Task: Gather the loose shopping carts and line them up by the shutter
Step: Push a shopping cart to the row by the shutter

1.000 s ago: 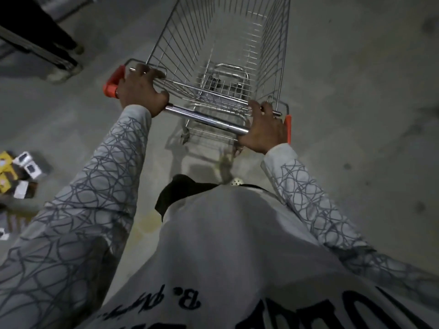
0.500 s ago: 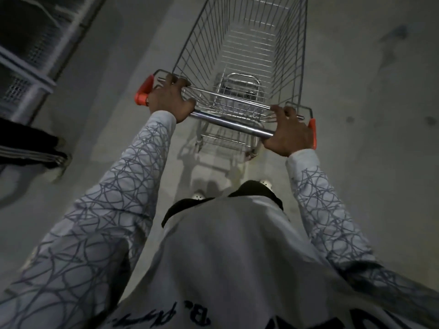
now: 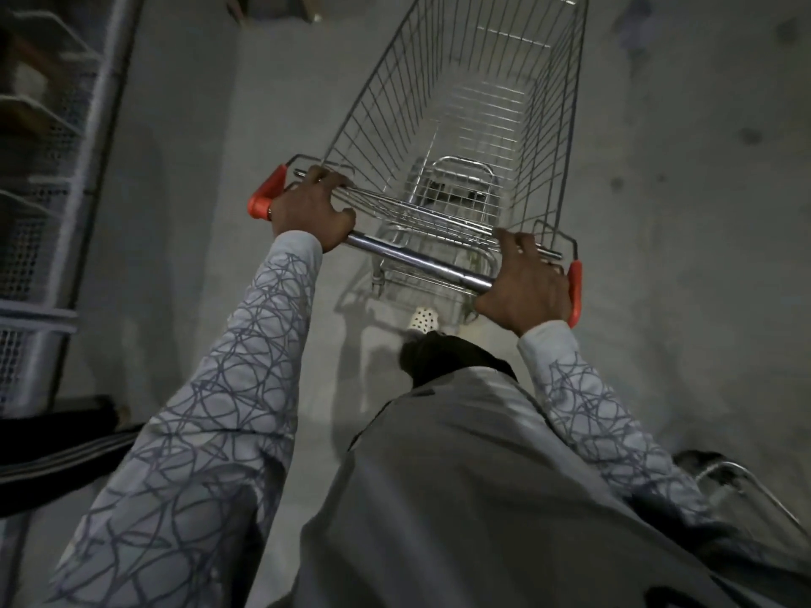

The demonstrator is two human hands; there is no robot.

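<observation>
An empty wire shopping cart (image 3: 478,107) stands in front of me on a grey concrete floor, its basket pointing away. Its chrome handle bar (image 3: 417,258) has orange end caps. My left hand (image 3: 309,210) grips the bar's left end, beside the left orange cap. My right hand (image 3: 524,287) grips the right end, next to the right orange cap. No shutter is in view.
A metal mesh rack (image 3: 48,177) runs along the left edge. Another person's dark striped trouser leg (image 3: 61,454) shows at lower left. A chrome tube of another cart (image 3: 746,489) pokes in at lower right. Something flat lies on the floor at the top (image 3: 281,8).
The cart and I have rolled forward along the floor. The boxes seen on the left floor earlier are out of view, and the rack now fills the left edge. Both hands keep their grip.
</observation>
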